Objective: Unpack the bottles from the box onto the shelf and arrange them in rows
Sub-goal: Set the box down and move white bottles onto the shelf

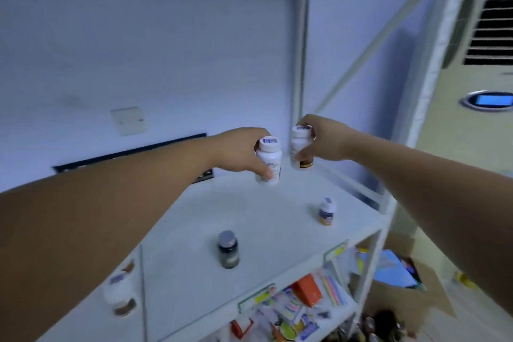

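White metal shelf (249,230) below: our left hand (238,151) grips a white plastic bottle (268,161), our right hand (323,137) grips a brown-banded white bottle (299,148); misjudged, they could knock and topple.

Your view: pale blue-white wall (138,50) fills upper left of frame. Blank switch plate (128,120) at centre left; dark horizontal strip (130,151) just below it. White metal rack frame: upright post (301,50) at centre, diagonal brace (369,44) to its right. Cream floor-standing air conditioner (477,91) at right edge, dark louvred vent at top, blue-lit display (490,100) below. Light cool, dim. Pale floor (455,297) visible lower right.
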A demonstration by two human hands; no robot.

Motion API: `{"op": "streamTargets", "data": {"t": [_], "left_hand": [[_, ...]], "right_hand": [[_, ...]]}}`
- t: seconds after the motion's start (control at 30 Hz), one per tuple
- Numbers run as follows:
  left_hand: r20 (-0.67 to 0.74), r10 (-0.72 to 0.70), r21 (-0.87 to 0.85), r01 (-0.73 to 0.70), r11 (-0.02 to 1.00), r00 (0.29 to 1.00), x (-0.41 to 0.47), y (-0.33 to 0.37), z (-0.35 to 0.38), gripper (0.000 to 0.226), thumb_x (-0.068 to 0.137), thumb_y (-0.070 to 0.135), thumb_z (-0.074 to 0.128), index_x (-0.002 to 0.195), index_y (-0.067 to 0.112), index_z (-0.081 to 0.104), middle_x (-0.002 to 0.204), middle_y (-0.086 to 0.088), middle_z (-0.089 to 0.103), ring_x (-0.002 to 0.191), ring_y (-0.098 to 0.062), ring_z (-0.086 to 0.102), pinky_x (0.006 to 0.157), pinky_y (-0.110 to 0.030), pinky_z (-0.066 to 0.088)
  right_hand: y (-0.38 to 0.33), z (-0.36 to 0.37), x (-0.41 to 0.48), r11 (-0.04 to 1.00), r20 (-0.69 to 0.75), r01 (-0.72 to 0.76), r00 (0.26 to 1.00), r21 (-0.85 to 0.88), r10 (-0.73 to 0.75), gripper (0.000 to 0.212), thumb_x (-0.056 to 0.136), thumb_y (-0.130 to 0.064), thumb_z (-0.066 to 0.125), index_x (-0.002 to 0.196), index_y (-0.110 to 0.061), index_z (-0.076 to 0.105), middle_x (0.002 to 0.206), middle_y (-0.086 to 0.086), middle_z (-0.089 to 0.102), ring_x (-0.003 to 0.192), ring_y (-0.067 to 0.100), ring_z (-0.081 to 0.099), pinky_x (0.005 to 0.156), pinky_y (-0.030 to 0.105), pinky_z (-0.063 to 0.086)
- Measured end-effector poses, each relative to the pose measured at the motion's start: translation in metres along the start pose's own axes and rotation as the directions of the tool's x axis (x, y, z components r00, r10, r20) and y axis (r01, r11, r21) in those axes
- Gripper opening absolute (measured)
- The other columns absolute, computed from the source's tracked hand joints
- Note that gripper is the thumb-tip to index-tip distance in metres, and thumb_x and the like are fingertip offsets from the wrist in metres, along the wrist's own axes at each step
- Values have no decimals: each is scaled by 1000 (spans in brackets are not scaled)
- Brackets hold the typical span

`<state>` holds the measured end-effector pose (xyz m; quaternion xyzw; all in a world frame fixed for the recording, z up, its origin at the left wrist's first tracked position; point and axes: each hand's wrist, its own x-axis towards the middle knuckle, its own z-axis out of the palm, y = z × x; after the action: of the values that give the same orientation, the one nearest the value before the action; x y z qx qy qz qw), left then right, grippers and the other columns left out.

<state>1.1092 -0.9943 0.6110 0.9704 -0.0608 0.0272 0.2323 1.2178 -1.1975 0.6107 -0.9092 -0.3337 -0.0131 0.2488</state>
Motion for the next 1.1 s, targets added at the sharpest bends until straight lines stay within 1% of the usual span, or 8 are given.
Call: {"op": "streamTargets", "data": {"t": [0.07,0.13,0.23,0.43,0.8,0.97,1.03,1.1], "left_hand": [[-28,-59,48,60,997,998,-27,-37,-27,45,66,41,86,100,30,59,101,11,67,94,-13,65,83,-35,53],[-54,-104,80,108,991,993,-52,-74,-50,46,67,40,85,102,29,58,103,10,66,96,-13,63,86,-35,51],[-83,-177,82,183,980,981,-88,-131,-70,47,69,39,86,105,27,58,105,10,65,100,-14,62,86,-29,47],[-126,-347,36,353,935,930,-138,-246,-77,47,68,39,86,105,26,59,106,9,66,101,-15,63,93,-43,51],[-226,-605,-110,597,795,764,-154,-401,-28,54,67,33,87,113,28,57,103,10,66,92,-16,63,78,-35,54],[-153,-660,-129,647,751,736,-143,-444,12,44,69,31,84,103,26,57,96,10,65,85,-13,61,72,-30,48],[-119,-665,-134,651,747,738,-138,-455,25,33,71,28,80,93,26,57,84,11,62,75,-9,57,62,-23,40],[-106,-691,-162,673,721,715,-136,-463,34,35,72,32,80,98,30,56,90,13,62,81,-9,59,66,-24,43]], "right_hand": [[-44,24,25,998,40,50,998,26,-51,56,64,-34,83,109,-33,50,96,-6,61,77,16,63,57,33,54],[-84,50,47,994,61,96,993,42,-99,55,64,-34,83,109,-33,50,95,-9,60,73,11,60,51,24,49],[-133,97,78,984,101,146,983,97,-156,55,65,-31,84,110,-30,52,96,-8,61,74,10,58,57,24,46],[-204,193,129,961,236,234,935,147,-264,56,65,-31,83,111,-31,49,96,-6,60,77,14,60,54,26,50],[-265,353,247,914,380,348,832,208,-403,58,74,-18,77,122,-28,46,108,2,57,93,26,60,75,42,59],[-273,425,276,879,454,430,753,208,-476,57,74,-19,75,121,-26,45,105,1,59,87,22,57,58,27,46],[-273,450,284,864,469,455,727,216,-501,52,76,-18,70,121,-25,44,104,2,60,82,20,56,54,26,43],[-272,469,290,855,482,472,710,215,-513,49,80,-16,64,124,-25,43,104,5,61,79,19,55,57,28,45]]}}
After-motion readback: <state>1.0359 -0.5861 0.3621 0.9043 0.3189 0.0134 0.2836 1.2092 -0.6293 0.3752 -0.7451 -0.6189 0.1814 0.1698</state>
